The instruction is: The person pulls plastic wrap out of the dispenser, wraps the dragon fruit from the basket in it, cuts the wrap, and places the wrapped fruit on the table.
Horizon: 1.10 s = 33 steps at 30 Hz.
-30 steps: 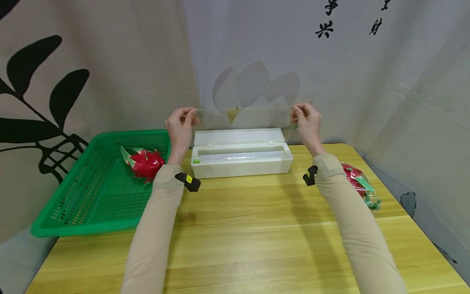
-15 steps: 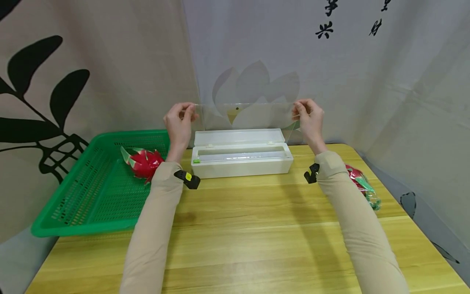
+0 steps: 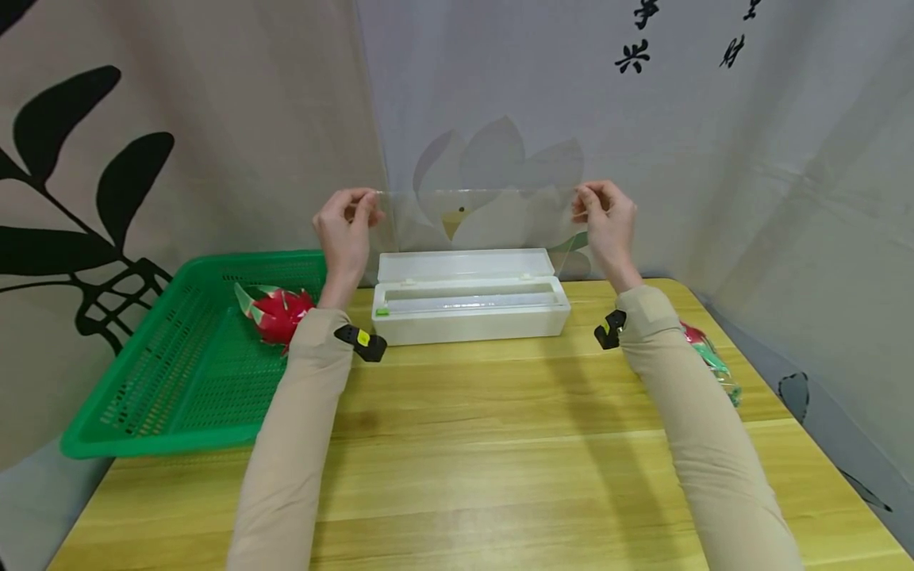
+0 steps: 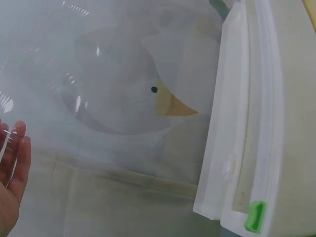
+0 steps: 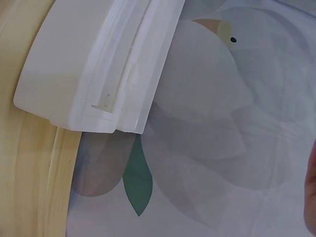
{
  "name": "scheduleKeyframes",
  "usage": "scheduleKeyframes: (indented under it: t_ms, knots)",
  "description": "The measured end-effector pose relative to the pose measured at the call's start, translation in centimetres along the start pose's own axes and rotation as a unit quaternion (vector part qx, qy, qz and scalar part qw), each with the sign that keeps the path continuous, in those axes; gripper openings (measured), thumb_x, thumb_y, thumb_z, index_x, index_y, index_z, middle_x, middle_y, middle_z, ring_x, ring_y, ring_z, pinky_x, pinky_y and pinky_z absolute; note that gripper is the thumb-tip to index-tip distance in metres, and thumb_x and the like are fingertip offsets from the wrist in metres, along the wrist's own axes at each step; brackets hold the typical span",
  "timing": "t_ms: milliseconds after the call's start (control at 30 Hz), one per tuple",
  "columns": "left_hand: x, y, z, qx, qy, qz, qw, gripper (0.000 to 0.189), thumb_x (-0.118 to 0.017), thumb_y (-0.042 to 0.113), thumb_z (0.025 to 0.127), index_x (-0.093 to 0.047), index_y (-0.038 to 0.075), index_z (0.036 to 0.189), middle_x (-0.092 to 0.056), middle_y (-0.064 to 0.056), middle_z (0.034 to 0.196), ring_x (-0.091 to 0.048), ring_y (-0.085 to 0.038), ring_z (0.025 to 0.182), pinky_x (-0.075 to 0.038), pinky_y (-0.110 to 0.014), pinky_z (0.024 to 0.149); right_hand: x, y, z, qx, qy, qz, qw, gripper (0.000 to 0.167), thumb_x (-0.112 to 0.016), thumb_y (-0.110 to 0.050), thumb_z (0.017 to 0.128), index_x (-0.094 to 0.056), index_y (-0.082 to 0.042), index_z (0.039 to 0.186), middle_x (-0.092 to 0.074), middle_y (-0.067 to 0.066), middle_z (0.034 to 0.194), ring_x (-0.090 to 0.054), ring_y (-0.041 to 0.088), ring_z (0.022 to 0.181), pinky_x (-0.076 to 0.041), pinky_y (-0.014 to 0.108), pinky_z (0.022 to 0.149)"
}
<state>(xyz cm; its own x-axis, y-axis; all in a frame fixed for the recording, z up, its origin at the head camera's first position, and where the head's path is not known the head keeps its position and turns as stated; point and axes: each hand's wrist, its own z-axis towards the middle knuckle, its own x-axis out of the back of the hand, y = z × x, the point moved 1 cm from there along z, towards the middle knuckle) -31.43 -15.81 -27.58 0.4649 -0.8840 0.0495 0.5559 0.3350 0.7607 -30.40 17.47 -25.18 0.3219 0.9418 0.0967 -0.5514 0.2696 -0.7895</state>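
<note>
A sheet of clear cling film (image 3: pixel 478 218) stretches between my hands, rising from the white cling film dispenser box (image 3: pixel 471 323) at the back of the table. My left hand (image 3: pixel 346 238) pinches the film's upper left corner. At the upper right corner my right hand (image 3: pixel 608 231) pinches it too. The box's lid (image 3: pixel 464 264) is tipped back, and a green slider (image 4: pixel 255 216) sits at the left end of its front edge. In the left wrist view the film shows glints near the fingertips. Only an edge of the right hand appears in the right wrist view.
On the left stands a green plastic basket (image 3: pixel 193 381) with a red dragon fruit (image 3: pixel 278 316) in it. A film-wrapped dragon fruit (image 3: pixel 714 361) lies on the right, partly behind the right sleeve. A printed cloth (image 3: pixel 500 95) hangs behind the wooden table (image 3: pixel 485 444).
Both hands have risen and moved slightly apart, drawing the film higher above the box. The box, basket and fruits have stayed in place.
</note>
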Motion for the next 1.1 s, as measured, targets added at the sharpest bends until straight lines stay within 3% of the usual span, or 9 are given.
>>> scheduleKeyframes:
  t_ms: [233, 533, 833, 1100]
  knots:
    - [0.1, 0.5, 0.4, -0.002, 0.004, -0.003, 1.0, 0.026, -0.061, 0.022, 0.09, -0.07, -0.002, 0.096, -0.069, -0.017, 0.094, -0.058, 0.009, 0.063, -0.053, -0.01, 0.069, 0.1, -0.6, 0.2, 0.0, 0.001, 0.005, 1.0, 0.013, -0.055, -0.011, 0.094, -0.066, -0.003, 0.092, -0.06, -0.002, 0.074, -0.06, 0.012, 0.068, -0.055, 0.017, 0.065]
    - [0.3, 1.3, 0.8, -0.011, 0.006, -0.004, 0.9999, 0.027, -0.062, 0.023, 0.09, -0.071, -0.001, 0.098, -0.068, -0.017, 0.094, -0.058, 0.008, 0.064, -0.053, -0.01, 0.07, 0.1, -1.5, 0.7, 0.002, 0.015, 0.012, 0.9998, 0.011, -0.057, -0.011, 0.093, -0.065, -0.011, 0.086, -0.06, -0.004, 0.071, -0.059, 0.007, 0.062, -0.054, 0.016, 0.063]
    - [0.4, 1.9, 1.4, -0.012, 0.008, -0.014, 0.9998, 0.026, -0.062, 0.022, 0.089, -0.071, -0.001, 0.098, -0.068, -0.017, 0.095, -0.059, 0.006, 0.064, -0.054, -0.011, 0.071, 0.1, -2.0, 1.3, 0.009, 0.025, 0.028, 0.9993, 0.016, -0.057, -0.01, 0.092, -0.065, 0.004, 0.092, -0.061, -0.004, 0.07, -0.059, 0.005, 0.059, -0.054, 0.017, 0.061]
    - [0.4, 2.7, 1.8, -0.011, 0.013, -0.01, 0.9998, 0.025, -0.062, 0.02, 0.089, -0.07, -0.002, 0.099, -0.068, -0.017, 0.096, -0.059, 0.006, 0.064, -0.053, -0.01, 0.071, 0.2, -2.8, 1.7, 0.009, 0.031, 0.039, 0.9987, 0.012, -0.058, -0.01, 0.092, -0.066, -0.002, 0.088, -0.061, -0.004, 0.07, -0.058, 0.006, 0.058, -0.054, 0.017, 0.061]
